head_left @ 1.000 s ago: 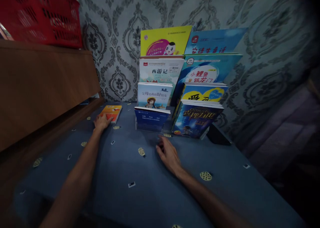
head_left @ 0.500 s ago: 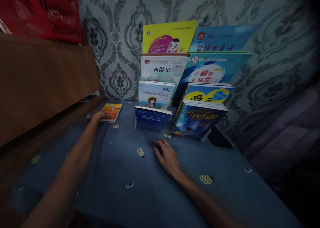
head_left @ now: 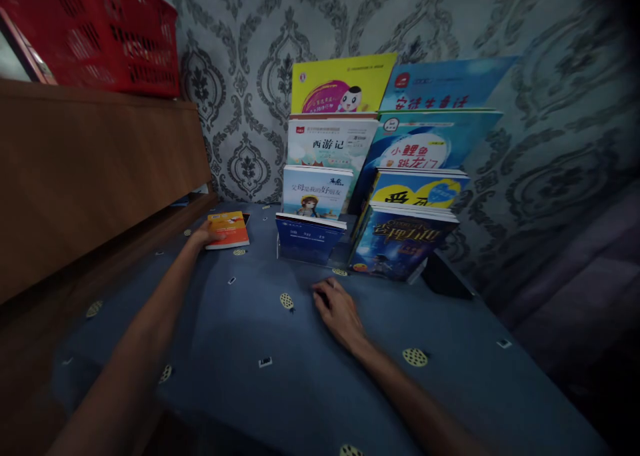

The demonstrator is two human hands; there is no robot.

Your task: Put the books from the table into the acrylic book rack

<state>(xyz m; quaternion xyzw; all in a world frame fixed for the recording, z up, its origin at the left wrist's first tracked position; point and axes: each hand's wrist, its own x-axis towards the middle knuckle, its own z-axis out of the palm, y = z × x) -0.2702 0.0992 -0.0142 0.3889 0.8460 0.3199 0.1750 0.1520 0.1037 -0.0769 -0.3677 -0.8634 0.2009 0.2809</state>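
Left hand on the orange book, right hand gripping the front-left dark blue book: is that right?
No: the right hand isn't gripping the dark blue book. The head view shows it apart from that book, over the patterned tablecloth. The left hand is on the orange book.

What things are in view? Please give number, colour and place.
tablecloth: 1, blue-grey with yellow pineapples, foreground
orange book: 1, orange, left on tablecloth
dark sliver: 1, dark, behind orange book
left book column: 4 covers, from front dark blue, light blue, white, yellow; centre
right book column: 4 covers, from front dark blue, yellow-and-blue, teal, blue; right of centre
black flat object: 1, black, right of books
wooden cabinet: 1, brown, left
red basket: 1, red, on cabinet
pink-edged object: 1, pink, upper left, cut off
wallpaper: 1, grey, behind books
cloth: 1, purplish, right edge, dim
left hand: 1, bare, at orange book's left edge
right hand: 1, bare, loosely curled, nearer than books
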